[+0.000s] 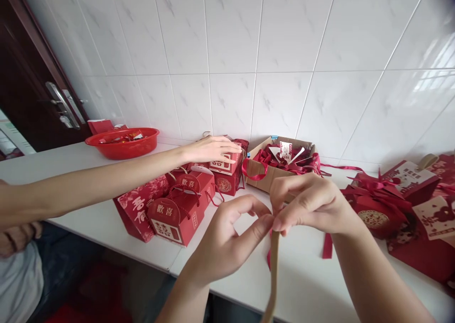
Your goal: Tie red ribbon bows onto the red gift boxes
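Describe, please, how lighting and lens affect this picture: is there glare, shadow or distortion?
Head view: window-like glare on the wall tiles at far right; soft shadow on the white table below the right hand. Same head view: tile seams fan outward, probably wide-lens distortion; top right corner darkened.

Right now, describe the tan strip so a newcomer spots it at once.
Along the tiled wall stands a white table; above it, the wearer's left hand and right hand come together. The tan strip hangs below them, running out of frame. Its tan colour sets it apart from the red ribbon end beside it.
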The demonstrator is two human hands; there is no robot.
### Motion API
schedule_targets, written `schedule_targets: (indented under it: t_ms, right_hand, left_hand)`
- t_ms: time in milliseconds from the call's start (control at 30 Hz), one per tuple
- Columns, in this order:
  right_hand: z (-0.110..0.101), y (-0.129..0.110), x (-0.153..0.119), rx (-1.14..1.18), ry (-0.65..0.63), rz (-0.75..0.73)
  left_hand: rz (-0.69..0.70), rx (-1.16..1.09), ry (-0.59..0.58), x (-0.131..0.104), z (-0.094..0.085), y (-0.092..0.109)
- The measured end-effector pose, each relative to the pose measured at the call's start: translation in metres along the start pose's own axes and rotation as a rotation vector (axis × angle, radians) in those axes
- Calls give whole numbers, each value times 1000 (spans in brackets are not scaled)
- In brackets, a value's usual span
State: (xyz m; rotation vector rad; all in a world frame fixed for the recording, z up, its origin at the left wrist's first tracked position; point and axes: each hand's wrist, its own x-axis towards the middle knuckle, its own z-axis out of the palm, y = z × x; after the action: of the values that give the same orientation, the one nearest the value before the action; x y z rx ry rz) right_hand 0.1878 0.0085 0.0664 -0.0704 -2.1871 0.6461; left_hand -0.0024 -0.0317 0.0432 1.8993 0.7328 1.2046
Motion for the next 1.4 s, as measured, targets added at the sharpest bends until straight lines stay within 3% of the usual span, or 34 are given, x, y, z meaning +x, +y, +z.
schedule_targets:
  t_ms: [167, 500, 767, 1000, 1200, 1400]
  right_hand:
    - [-1, -3, -4, -159, -31, 16]
    - [3, 2, -7, -411, -90, 73]
    - [13, -5, 0, -542, -122, 167]
    - [24, 2, 4, -686, -198, 265]
    - [20, 6, 3, -589, -66, 163]
    - [17, 4, 1, -567, -13, 135]
  left_hand:
    - [-115, -95, -42, 2, -4, -8]
    - [-224, -131, 15, 9, -8, -23]
    - [-167, 98, 67, 7, -11, -21]
    - [-158, 232, 106, 5, -14, -24]
    - [-237, 178, 126, 5, -14, -25]
    - [-248, 26, 96, 6, -11, -25]
